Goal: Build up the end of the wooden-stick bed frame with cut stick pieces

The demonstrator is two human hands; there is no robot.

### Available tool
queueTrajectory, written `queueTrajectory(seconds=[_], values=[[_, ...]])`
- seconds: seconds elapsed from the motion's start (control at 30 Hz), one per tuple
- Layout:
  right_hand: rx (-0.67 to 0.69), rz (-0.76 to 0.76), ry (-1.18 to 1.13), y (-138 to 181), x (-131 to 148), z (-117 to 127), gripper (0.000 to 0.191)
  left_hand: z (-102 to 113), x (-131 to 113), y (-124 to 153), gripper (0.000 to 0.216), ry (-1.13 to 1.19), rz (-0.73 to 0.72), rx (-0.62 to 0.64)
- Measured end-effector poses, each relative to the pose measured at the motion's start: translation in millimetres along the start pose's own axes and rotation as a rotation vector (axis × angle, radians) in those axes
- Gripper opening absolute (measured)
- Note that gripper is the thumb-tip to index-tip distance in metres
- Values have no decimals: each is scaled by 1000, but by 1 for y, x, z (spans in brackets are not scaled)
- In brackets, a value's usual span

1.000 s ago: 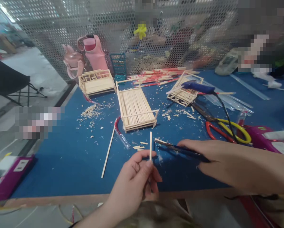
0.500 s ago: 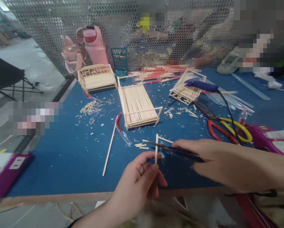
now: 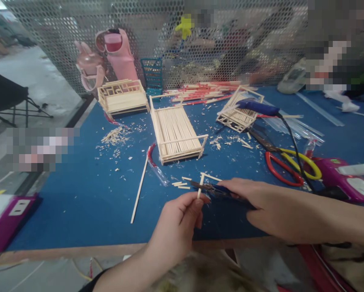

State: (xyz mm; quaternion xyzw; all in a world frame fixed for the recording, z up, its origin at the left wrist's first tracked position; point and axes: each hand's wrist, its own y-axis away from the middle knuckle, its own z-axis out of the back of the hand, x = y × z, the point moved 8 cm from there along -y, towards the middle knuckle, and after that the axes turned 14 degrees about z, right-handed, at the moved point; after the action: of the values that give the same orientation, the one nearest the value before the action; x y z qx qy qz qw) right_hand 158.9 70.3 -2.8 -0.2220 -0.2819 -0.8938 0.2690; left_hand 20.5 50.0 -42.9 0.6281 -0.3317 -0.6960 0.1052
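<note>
My left hand [image 3: 177, 227] pinches a short thin wooden stick [image 3: 200, 185] upright between thumb and fingers. My right hand [image 3: 270, 207] is closed on a dark blue-handled cutting tool [image 3: 214, 189] whose blades meet the stick just above my left fingertips. Small cut stick pieces [image 3: 180, 185] lie on the blue table [image 3: 87, 202] just beyond. A miniature wooden bed frame [image 3: 176, 136] made of sticks stands further back in the middle.
A long loose stick [image 3: 139, 190] lies left of centre. Two more stick models [image 3: 123, 97] [image 3: 238, 113] stand behind, with a blue glue gun [image 3: 258, 107], red-and-yellow scissors [image 3: 287, 164], a pile of sticks [image 3: 206, 91] and a perforated metal screen [image 3: 63, 36]. A purple case [image 3: 343, 178] lies right.
The stick in my left hand has moved right and tilted against the blades of the tool. My right hand has shifted slightly left, bringing the blades onto the stick.
</note>
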Motion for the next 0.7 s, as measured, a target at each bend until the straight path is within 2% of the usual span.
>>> queueTrajectory(seconds=[0.37,0.57,0.7], values=[[54,-23,80,-1,-1,-4,75,-1,0,2,33,-55,-31,9],[-13,65,31,-2,5,1,69,-3,1,2,32,-74,-37,38],[-84,98,13,-2,9,5,58,-2,-2,3,31,-59,-63,24]])
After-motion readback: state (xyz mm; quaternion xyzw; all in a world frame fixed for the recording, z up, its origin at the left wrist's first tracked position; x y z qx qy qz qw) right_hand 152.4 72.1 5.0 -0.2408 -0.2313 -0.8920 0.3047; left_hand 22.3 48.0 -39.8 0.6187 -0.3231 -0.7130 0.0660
